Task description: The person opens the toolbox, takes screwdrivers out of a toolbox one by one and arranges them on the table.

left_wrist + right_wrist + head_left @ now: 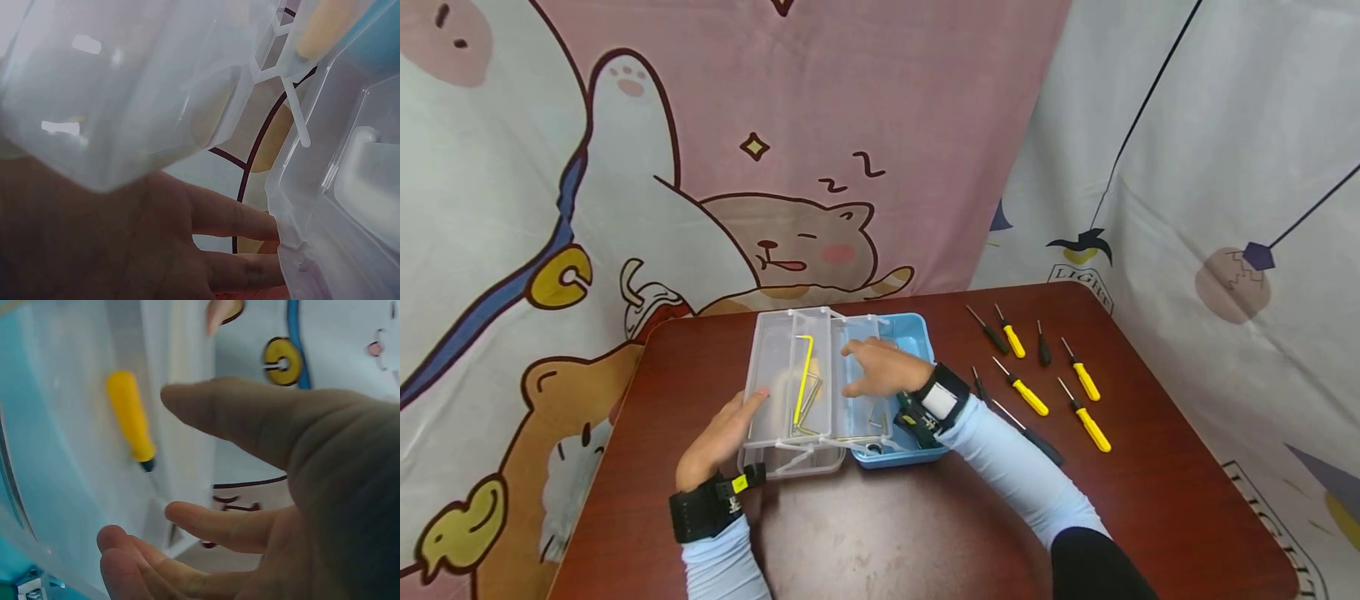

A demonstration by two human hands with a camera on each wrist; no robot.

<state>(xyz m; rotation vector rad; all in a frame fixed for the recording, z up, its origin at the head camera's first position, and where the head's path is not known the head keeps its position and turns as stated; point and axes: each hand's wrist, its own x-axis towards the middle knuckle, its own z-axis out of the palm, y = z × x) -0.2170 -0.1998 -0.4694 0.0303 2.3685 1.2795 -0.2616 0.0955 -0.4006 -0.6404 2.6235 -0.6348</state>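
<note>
A toolbox stands unfolded, with a blue base (929,354) and clear trays on hinged arms. My left hand (718,442) holds the left edge of the clear left tray (771,358); in the left wrist view two fingertips pass out of sight at a plastic edge. That tray has a yellow hex key (805,375) and bare metal hex keys (811,398) in it. Over the right tray (853,417) is my right hand (883,367), thumb and fingers apart, holding nothing. A yellow-handled screwdriver (131,415) lies in a tray near its fingertips.
To the right of the toolbox lie several yellow-handled screwdrivers (1090,427) and several black-handled ones (1043,346), loose on the brown table (1180,483). A dark green object (913,421) sits in the blue base below my right wrist. Printed cloth (925,125) hangs behind the table.
</note>
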